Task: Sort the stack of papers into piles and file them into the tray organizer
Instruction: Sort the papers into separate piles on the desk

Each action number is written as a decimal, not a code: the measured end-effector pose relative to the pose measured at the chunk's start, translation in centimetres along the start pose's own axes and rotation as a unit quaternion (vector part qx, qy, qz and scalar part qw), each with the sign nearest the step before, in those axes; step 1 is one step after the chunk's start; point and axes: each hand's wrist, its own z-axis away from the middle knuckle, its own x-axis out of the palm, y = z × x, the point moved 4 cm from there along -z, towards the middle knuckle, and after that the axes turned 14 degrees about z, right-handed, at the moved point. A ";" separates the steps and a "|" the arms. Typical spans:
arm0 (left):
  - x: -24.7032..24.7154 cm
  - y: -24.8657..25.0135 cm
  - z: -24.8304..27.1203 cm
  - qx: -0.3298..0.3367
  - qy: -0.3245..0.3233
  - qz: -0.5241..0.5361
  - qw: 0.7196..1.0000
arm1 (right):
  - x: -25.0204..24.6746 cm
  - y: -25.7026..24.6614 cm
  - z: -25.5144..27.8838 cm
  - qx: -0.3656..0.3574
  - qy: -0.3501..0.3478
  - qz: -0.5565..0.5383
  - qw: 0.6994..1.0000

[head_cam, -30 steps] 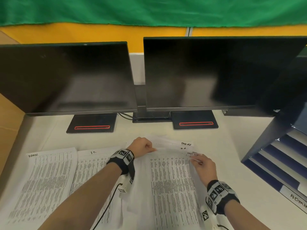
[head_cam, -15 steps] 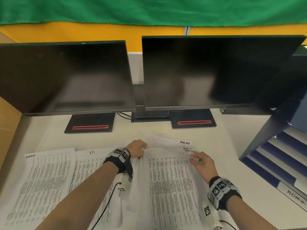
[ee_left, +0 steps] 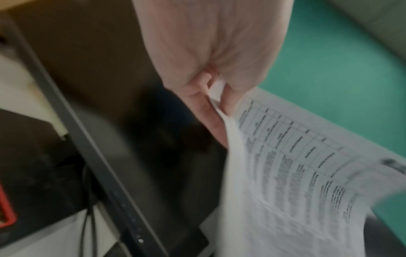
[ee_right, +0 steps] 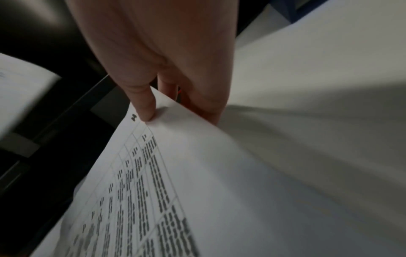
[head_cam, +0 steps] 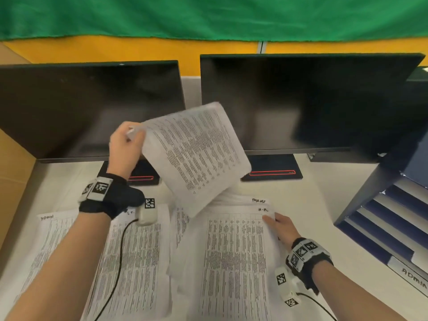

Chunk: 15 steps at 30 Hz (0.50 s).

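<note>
Your left hand [head_cam: 124,144] pinches one printed sheet [head_cam: 196,154] by its corner, thumb over fingers w/ the paper between them; the left wrist view shows that pinch plainly. The sheet hangs tilted in the air in front of the two monitors [head_cam: 301,105], clear of the desk [head_cam: 308,200], its lower edge above the gap between the piles.

Your right hand [head_cam: 281,228] holds the far right corner of the top page of the unsorted stack [head_cam: 234,262]: in the right wrist view the thumb sits on top beside a handwritten mark, fingers curl under the raised corner. That stack lies at the near middle of the desk, slightly fanned.

To the left, along the near edge, two sorted piles lie flat side by side: the admin pile [head_cam: 46,251] toward the near left corner, hand-labelled, and the second pile [head_cam: 136,262] next to it, label partly hidden by your wrist strap.

The tray organizer [head_cam: 382,228] stands at the right edge, blue shelves, one labelled ADMIN; whether any papers are filed there I can't tell.

Progress, as I judge it: sorting is underway, not finished. Two piles started, a good stack left. Filing into the organizer looks not yet begun. The lifted sheet has no pile yet; read its heading, then place it.
</note>
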 end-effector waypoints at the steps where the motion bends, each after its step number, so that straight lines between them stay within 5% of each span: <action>1: 0.0 -0.8 0.0 -0.028 -0.022 0.020 0.999 | 0.1 0.4 -0.4 0.014 -0.005 -0.013 1.000; 8: 7.1 -6.5 9.0 -0.166 -0.254 0.000 0.953 | 0.3 1.4 -1.4 0.040 -0.050 -0.067 0.996; 15: 11.2 -11.0 15.0 -0.153 -0.300 -0.101 0.936 | 0.0 -0.2 0.4 0.033 -0.095 -0.175 0.979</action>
